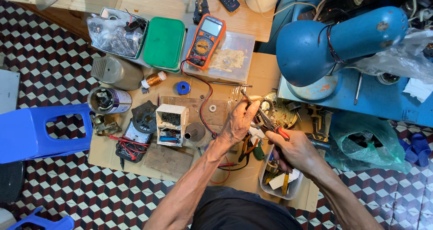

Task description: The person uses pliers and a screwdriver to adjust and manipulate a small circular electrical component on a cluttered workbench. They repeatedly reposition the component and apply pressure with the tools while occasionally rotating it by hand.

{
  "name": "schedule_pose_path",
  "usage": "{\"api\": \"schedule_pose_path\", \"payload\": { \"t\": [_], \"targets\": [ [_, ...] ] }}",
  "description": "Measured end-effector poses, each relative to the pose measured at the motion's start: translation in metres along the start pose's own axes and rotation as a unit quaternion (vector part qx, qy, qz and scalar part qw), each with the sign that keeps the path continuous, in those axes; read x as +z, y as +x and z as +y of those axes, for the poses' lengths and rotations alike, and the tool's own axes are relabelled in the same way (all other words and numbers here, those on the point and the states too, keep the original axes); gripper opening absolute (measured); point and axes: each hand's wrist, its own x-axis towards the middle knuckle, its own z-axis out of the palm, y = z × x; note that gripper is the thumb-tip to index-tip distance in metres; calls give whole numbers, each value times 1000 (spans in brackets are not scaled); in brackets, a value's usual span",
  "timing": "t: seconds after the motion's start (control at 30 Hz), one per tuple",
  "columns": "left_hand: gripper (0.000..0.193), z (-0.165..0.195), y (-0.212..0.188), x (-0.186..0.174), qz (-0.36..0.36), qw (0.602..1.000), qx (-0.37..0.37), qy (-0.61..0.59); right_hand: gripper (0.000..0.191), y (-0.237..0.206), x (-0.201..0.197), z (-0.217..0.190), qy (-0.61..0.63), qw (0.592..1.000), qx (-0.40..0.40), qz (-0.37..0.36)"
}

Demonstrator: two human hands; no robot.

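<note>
Up top on my bench sits the orange multimeter [205,40], its grey rectangular screen [212,27] tilted toward the far edge, lying on a clear lidded plastic box [234,54]. Left of that, a green-lidded flat container [163,42], rounded corners, and beside it a tray stuffed with a crinkled clear plastic bag [112,34]. Lower down, a small white open carton [171,124] stands near the middle of the cardboard, dark bits inside. Far right, a green translucent bag [365,142] slumps off the edge, and a clear bag [397,59] lies crumpled behind the lamp.
</note>
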Motion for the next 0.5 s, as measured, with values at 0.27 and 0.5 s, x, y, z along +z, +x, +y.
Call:
{"api": "schedule_pose_path", "payload": {
  "t": [0.27,0.5],
  "targets": [
    [52,-16,14,3,82,991,-103,-25,49,8,2,4,-18,999,-9,29],
    [45,-15,9,15,93,911,-134,-379,46,-10,2,-2,52,997,23,51]
  ]
}}
